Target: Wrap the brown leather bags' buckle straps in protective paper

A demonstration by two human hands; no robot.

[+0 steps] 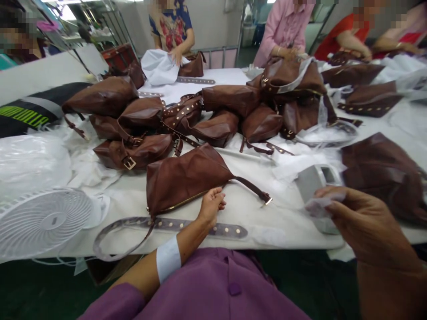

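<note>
A brown leather bag (187,178) lies on the white table in front of me, its gold zipper edge facing me. My left hand (212,205) is at that lower edge, fingers curled together; what they hold, if anything, is too small to name. The bag's studded strap (200,226), wrapped in translucent film, passes under my left wrist and loops to the left. On the right, my right hand (350,213) pinches a small piece of translucent film (322,203) between thumb and fingers. Just behind it stands a grey tape dispenser (313,180).
Several brown bags (230,100) are piled across the middle of the table. A white fan (50,220) lies at the left edge, near clear plastic (33,162). Another brown bag (383,173) lies at the right. Other people (283,31) handle bags at the far side.
</note>
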